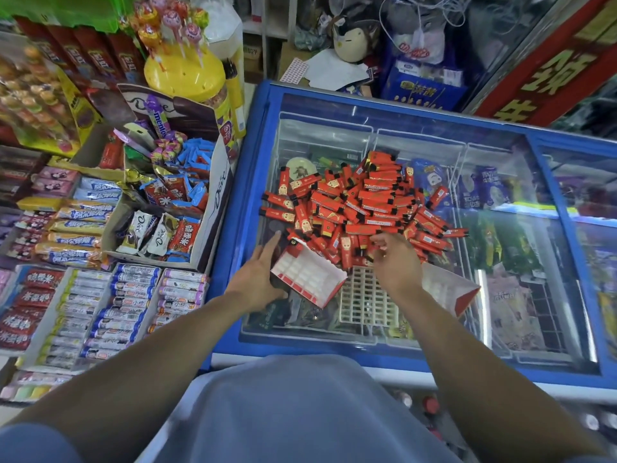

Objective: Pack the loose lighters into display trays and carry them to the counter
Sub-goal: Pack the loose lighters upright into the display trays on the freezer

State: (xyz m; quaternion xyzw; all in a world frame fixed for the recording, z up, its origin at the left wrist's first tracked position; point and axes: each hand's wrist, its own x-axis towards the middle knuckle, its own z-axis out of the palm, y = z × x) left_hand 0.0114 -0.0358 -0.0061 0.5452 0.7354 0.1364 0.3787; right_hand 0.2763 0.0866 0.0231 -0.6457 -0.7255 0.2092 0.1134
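**Loose pile on slick glass, tray barely steadied**

Red lighters (364, 205) heaped in a loose pile on the freezer's glass lid (500, 182), just beyond both hands. Display tray (309, 274) tilted, slots facing up and empty, lying between the hands. Left hand (258, 275) released, fingers straight, resting along the tray's left side, gripping nothing. Right hand (392, 259) at the near edge of the pile, fingers curled down among the lighters; whether anything is actually pinched, cannot tell. White grid insert (365, 299) just below the right hand, and a second red-and-white tray (450, 289) to its right.

Likely trouble from here:

- Tray sliding or tipping on the smooth glass once lighters press into the slots, given only a flat hand beside it.
- Lighters at the pile's fringe skating off towards the right hand's far side when raked.
- Mixed directions in the heap, so possibly pieces seated wrong way up.
- Tray tilt spilling the first few before enough rows fill.
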